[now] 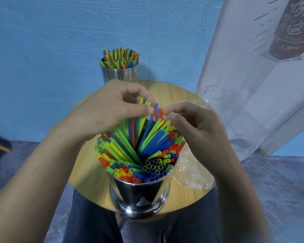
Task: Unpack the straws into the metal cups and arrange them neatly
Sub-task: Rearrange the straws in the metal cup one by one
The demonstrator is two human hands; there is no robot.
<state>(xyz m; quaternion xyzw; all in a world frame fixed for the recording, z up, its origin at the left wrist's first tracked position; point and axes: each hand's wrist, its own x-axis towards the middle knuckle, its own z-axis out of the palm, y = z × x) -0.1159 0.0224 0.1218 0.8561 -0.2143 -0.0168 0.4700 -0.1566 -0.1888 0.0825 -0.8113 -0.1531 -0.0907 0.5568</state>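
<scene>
Left grip (111, 107) and right grip (193, 125) pinch straws (156, 114) standing in cup (140, 195).

We find writing in one place only: white brush-style Chinese characters on the dark printed cup (291, 30) on the white hanging sheet (244, 102), cut by the frame edge; we cannot read them surely, nor the blurred small line beneath

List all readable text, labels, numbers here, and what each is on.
On the dark cup drawing on white hanging banner: large white Chinese characters, cropped and blurred, unreadable.
Same drawing, lower band: print too small to read.
No text: near shiny metal cup, far metal cup, coloured plastic straws.
</scene>
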